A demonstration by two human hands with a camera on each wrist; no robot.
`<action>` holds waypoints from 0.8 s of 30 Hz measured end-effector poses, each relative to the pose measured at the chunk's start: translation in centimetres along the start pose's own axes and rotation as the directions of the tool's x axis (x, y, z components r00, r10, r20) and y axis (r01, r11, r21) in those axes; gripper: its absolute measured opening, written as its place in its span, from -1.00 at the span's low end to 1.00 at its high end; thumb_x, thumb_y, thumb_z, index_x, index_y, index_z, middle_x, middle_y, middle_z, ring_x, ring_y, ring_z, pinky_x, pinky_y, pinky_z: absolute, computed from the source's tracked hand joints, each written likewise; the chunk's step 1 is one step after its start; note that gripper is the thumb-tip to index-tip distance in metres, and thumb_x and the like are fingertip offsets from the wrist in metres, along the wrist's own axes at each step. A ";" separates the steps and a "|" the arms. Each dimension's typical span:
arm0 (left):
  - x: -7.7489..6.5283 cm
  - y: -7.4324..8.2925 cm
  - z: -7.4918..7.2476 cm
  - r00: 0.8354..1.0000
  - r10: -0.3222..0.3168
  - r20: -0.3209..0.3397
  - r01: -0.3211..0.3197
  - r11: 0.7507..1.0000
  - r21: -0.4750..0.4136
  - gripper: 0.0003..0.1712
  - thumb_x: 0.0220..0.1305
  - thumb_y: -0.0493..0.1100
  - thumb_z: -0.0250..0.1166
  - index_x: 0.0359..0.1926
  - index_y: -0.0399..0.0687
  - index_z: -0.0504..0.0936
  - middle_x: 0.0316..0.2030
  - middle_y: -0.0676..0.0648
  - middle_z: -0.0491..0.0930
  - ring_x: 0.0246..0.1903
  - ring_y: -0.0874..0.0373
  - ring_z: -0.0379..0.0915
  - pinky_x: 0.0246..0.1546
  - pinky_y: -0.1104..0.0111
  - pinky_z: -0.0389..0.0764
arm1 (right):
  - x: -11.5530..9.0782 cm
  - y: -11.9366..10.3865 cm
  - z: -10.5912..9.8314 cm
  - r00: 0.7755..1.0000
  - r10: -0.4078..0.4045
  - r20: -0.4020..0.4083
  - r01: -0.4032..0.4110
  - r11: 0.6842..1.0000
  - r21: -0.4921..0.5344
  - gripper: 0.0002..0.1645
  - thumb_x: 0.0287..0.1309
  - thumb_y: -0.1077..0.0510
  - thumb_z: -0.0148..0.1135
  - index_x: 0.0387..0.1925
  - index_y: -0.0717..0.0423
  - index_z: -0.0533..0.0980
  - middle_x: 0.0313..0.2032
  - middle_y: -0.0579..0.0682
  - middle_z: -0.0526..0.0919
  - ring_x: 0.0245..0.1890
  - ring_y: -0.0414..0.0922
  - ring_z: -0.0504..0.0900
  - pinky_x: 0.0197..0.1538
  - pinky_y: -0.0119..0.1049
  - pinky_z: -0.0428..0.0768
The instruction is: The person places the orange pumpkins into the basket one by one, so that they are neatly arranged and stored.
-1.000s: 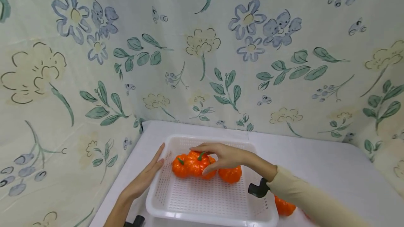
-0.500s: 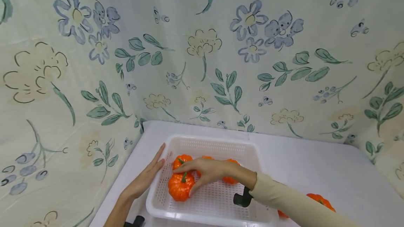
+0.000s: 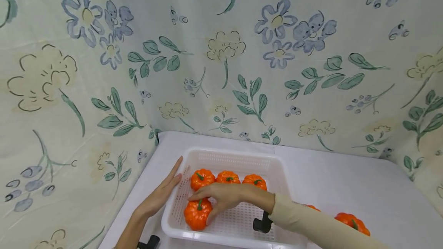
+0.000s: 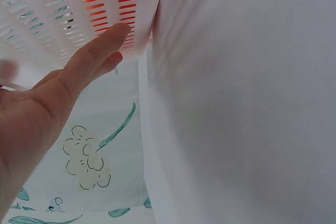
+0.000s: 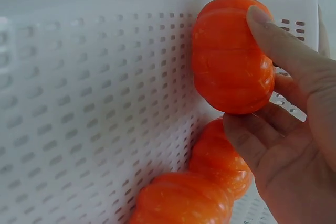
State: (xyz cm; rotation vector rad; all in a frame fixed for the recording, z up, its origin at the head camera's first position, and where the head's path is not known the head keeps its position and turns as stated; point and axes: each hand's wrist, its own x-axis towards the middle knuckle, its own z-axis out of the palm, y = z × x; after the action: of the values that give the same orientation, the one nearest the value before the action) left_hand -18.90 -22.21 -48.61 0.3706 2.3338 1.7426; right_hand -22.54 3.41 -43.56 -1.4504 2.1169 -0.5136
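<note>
My right hand (image 3: 221, 196) grips a small orange pumpkin (image 3: 197, 214) with a green stem, at the left front of a white perforated plastic basket (image 3: 235, 237). In the right wrist view, the thumb lies along one side of that pumpkin (image 5: 231, 56) and the fingers curl round the other. Three more pumpkins stand in a row at the basket's back: one at the left (image 3: 202, 179), one in the middle (image 3: 228, 176), one at the right (image 3: 255, 180). My left hand (image 3: 160, 195) rests against the basket's left outer wall, fingers extended; its fingertips touch the slotted side (image 4: 105, 3).
To the right of the basket, another pumpkin (image 3: 352, 223) sits on the white table (image 3: 339, 180), and one more (image 3: 313, 207) is mostly hidden behind the right sleeve (image 3: 311, 222). A floral curtain (image 3: 221, 57) hangs behind the table and along its left side.
My right hand has carried the pumpkin from the back row forward and left, to the basket's left front, uncovering the row behind. The left hand stays against the basket wall.
</note>
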 end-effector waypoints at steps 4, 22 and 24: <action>0.0 0.1 0.0 1.000 -0.001 0.000 0.001 1.000 -0.001 -0.32 0.68 0.17 -0.23 0.66 0.50 -0.24 0.69 -0.01 -0.24 0.63 -0.26 -0.15 0.44 -0.12 0.34 | 0.2 0.3 0.5 1.000 -0.007 -0.003 0.007 1.000 -0.012 -0.08 0.16 -0.04 0.52 0.52 -0.08 0.36 0.48 -0.15 0.43 0.46 -0.23 0.42 0.38 -0.40 0.50; 0.1 0.1 0.1 1.000 0.002 0.004 -0.002 1.000 -0.006 -0.32 0.68 0.16 -0.23 0.66 0.48 -0.25 0.69 -0.01 -0.25 0.64 -0.23 -0.22 0.49 -0.18 0.20 | 0.4 0.3 0.8 0.999 -0.022 -0.035 0.020 0.998 -0.055 -0.06 0.13 -0.08 0.55 0.50 -0.05 0.37 0.48 -0.17 0.43 0.49 -0.24 0.39 0.50 -0.31 0.39; 0.0 0.1 0.1 1.000 -0.001 0.003 0.001 1.000 -0.007 -0.31 0.68 0.17 -0.23 0.66 0.48 -0.25 0.69 -0.01 -0.26 0.65 -0.23 -0.24 0.49 -0.19 0.17 | 0.3 0.1 0.4 0.999 -0.028 -0.045 0.026 0.999 -0.030 -0.05 0.13 -0.09 0.55 0.50 -0.06 0.36 0.47 -0.17 0.45 0.47 -0.24 0.41 0.48 -0.31 0.41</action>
State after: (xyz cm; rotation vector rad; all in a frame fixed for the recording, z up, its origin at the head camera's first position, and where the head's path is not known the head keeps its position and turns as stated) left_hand -18.89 -22.07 -48.52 0.3710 2.3248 1.7475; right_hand -22.43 3.14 -44.03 -1.4989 2.1510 -0.5321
